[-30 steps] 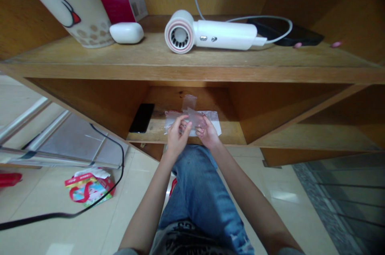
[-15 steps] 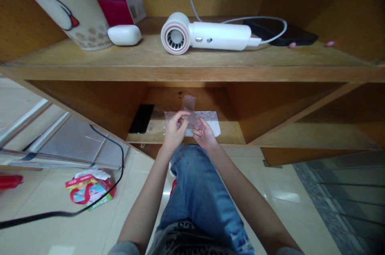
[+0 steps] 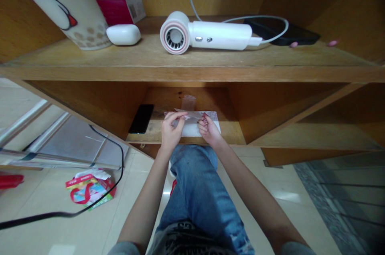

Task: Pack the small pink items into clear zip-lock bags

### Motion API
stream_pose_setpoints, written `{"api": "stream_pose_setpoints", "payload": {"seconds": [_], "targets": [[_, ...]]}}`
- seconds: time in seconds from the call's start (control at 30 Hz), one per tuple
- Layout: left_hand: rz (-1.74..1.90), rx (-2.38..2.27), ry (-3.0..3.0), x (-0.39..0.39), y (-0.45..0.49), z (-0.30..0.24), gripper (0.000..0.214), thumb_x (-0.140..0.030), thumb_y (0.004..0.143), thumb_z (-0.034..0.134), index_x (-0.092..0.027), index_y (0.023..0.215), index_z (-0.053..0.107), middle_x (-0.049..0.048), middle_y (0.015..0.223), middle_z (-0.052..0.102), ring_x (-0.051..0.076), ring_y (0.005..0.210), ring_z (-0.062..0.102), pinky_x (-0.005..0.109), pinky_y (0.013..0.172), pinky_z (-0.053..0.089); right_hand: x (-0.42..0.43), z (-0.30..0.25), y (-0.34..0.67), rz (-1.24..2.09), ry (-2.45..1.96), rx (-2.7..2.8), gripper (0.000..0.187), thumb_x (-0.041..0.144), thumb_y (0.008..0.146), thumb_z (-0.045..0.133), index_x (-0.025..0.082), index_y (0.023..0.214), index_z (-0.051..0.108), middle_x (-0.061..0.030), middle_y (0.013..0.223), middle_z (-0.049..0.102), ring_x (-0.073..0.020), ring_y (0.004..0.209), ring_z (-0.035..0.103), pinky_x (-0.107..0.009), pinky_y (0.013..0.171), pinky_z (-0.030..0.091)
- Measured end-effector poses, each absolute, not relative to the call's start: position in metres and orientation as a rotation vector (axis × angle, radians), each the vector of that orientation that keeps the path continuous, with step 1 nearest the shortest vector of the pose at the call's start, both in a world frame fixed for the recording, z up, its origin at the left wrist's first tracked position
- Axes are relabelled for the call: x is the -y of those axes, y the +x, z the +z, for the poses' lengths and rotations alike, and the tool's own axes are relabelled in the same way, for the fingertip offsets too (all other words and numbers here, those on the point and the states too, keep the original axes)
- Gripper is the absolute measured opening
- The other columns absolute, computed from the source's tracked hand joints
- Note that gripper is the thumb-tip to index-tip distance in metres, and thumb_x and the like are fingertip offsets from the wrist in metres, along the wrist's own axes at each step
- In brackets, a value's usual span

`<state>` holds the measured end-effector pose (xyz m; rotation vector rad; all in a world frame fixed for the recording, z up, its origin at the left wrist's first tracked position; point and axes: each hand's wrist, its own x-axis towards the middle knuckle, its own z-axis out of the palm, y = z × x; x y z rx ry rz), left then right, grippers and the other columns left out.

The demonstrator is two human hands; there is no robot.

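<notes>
Left hand (image 3: 171, 130) and right hand (image 3: 209, 130): drawn farther apart than a second earlier, toward the left and right of the frame.
Clear film (image 3: 193, 115): stretched between both hands at the centre of the frame — nearly level, where it had stood more upright.
Left grip: thumb and fingertips pinched the film's left end.
Right grip: thumb and forefinger pinched its right end, the other fingers curled in.
White sheet (image 3: 192, 130): lay beneath the hands on the lower shelf (image 3: 233, 132).
Second clear piece (image 3: 188, 102): lay just above the film in the frame.
Black phone (image 3: 141, 118): flat on that shelf, left of centre, near the left hand.
Upper shelf (image 3: 150, 56): carried a white blower (image 3: 219, 35) at upper centre — with a white case (image 3: 123, 35) and a cup (image 3: 87, 18) at upper left.
Floor (image 3: 135, 195): bore a printed bag (image 3: 90, 191) at lower left.
</notes>
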<state>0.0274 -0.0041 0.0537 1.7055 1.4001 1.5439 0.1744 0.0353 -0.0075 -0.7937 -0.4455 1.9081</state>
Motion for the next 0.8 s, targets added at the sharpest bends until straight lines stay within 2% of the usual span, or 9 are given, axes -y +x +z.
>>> {"api": "stream_pose_setpoints", "payload": {"seconds": [0.17,0.23,0.3,0.37,0.43,0.63,0.8], "targets": [[1.562,-1.383,1.71,0.003,0.028,0.05,0.019,-0.022,0.078,0.052,-0.022,0.091,0.066,0.0036,0.091,0.065,0.016,0.087,0.057,0.031,0.083,0.043,-0.053,-0.012,0.184,1.616,-1.059,0.716,0.037,0.049,0.074,0.054,0.021,0.057,0.036,0.0119,0.039,0.022,-0.0036,0.031,0.012,-0.017,0.03,0.009],[1.542,-1.386,1.735,0.001,0.028,0.047,0.02,-0.023,0.078,0.053,-0.022,0.093,0.065,0.004,0.095,0.065,0.017,0.091,0.057,0.032,0.086,0.042,-0.06,-0.017,0.191,1.341,-1.241,0.97,0.04,0.053,0.075,0.051,0.02,0.054,0.039,0.0093,0.039,0.028,-0.0047,0.032,0.021,-0.018,0.033,0.017],[1.51,-1.397,1.758,-0.001,0.028,0.044,0.021,-0.024,0.079,0.052,-0.022,0.096,0.065,0.0046,0.099,0.065,0.018,0.095,0.056,0.034,0.089,0.04,-0.065,-0.021,0.199,1.001,-1.412,1.331,0.041,0.052,0.078,0.046,0.019,0.055,0.047,0.0033,0.045,0.044,-0.0079,0.041,0.039,-0.019,0.04,0.028],[1.474,-1.413,1.777,-0.004,0.028,0.039,0.024,-0.026,0.079,0.053,-0.022,0.1,0.063,0.0054,0.104,0.063,0.019,0.1,0.054,0.036,0.092,0.039,-0.067,-0.023,0.205,0.678,-1.564,1.67,0.038,0.048,0.083,0.042,0.018,0.065,0.057,-0.0033,0.061,0.058,-0.0126,0.057,0.052,-0.022,0.051,0.036],[1.434,-1.433,1.796,-0.007,0.029,0.033,0.029,-0.028,0.078,0.053,-0.022,0.106,0.06,0.0062,0.11,0.061,0.02,0.106,0.051,0.037,0.095,0.036,-0.065,-0.023,0.208,0.452,-1.712,1.898,0.037,0.043,0.086,0.036,0.018,0.079,0.063,-0.0076,0.077,0.065,-0.0165,0.07,0.058,-0.024,0.059,0.038],[1.327,-1.438,1.862,-0.024,0.033,0.016,0.034,-0.032,0.075,0.057,-0.022,0.107,0.059,0.0077,0.111,0.06,0.023,0.115,0.046,0.039,0.1,0.031,-0.052,-0.02,0.203,0.254,-1.921,2.13,0.042,0.04,0.09,0.027,0.018,0.094,0.063,-0.0093,0.091,0.067,-0.0182,0.079,0.061,-0.024,0.065,0.038],[1.28,-1.345,1.898,-0.049,0.04,0.004,0.044,-0.032,0.072,0.06,-0.024,0.115,0.054,0.0074,0.124,0.051,0.023,0.126,0.033,0.04,0.103,0.027,-0.05,-0.017,0.199,0.215,-1.894,2.2,0.042,0.041,0.09,0.027,0.02,0.099,0.062,-0.009,0.094,0.066,-0.0185,0.08,0.061,-0.024,0.064,0.038]]}}
